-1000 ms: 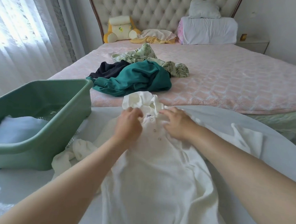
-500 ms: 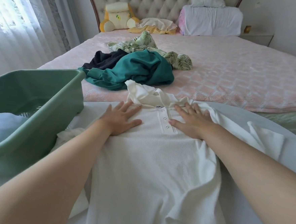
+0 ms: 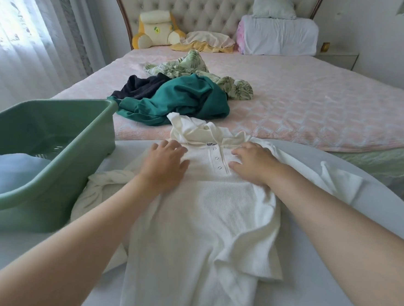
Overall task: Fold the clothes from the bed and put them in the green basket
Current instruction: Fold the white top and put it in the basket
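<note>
A white polo shirt [image 3: 206,220] lies front up on a white round table [image 3: 331,269], collar toward the bed. My left hand [image 3: 163,165] presses flat on its left shoulder, and my right hand [image 3: 252,164] presses flat on the right shoulder beside the button placket. The green basket [image 3: 59,166] stands on the table at the left with a pale folded cloth [image 3: 6,172] inside. On the pink bed [image 3: 318,113] lie a teal garment [image 3: 183,101], a dark garment [image 3: 138,87] and a green leaf-print garment [image 3: 192,67].
Pillows [image 3: 278,36] and a yellow plush cushion [image 3: 154,30] sit against the tufted headboard. A curtained window [image 3: 25,33] is at the left. A nightstand [image 3: 339,58] stands at the far right of the bed.
Both hands went from pinching the collar to lying flat on the shirt's shoulders, then slid slightly outward. The shirt's front has been smoothed flat.
</note>
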### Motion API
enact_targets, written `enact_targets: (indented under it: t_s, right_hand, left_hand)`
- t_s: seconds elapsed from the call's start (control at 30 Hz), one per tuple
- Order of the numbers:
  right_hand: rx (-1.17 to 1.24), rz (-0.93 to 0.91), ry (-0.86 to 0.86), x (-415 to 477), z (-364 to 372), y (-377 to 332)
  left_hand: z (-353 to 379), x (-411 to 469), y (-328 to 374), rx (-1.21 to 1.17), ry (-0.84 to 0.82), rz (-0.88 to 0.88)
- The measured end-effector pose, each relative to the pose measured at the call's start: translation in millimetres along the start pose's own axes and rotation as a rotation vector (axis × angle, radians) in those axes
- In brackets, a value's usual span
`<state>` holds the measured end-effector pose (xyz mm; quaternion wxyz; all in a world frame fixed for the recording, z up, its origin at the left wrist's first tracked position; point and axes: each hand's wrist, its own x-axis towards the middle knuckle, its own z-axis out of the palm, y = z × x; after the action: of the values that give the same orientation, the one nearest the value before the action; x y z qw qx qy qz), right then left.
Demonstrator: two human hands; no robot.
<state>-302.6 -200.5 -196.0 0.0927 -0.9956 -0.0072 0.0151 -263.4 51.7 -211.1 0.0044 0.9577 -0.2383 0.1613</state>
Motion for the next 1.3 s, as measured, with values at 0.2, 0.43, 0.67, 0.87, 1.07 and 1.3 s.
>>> enact_targets:
  t_s: [0.2, 0.43, 0.67, 0.87, 1.07, 1.3]
  right_hand:
    - [0.198, -0.045, 0.080, -58, -29, -29]
    - [0.253, -0.024, -0.433, -135, -35, -39]
    - [0.227, -0.101, -0.418, -189, -25, -34]
    - [0.290, -0.098, -0.158, -187, -6, -37]
    - [0.425, 0.018, 0.093, -178, -5, -31]
    - [-0.180, -0.046, -0.279, -202, -63, -14]
  left_hand:
    - [-48, -53, 60, -0.522, -0.156, 0.098]
    - [-73, -117, 78, -0.370, -0.433, 0.273]
    - [-101, -167, 78, -0.215, -0.576, 0.350]
    - [-101, -182, 87, -0.313, -0.541, 0.353]
    - [-113, -179, 71, -0.399, -0.495, 0.229]
    - [-148, -166, 50, -0.375, -0.869, 0.062]
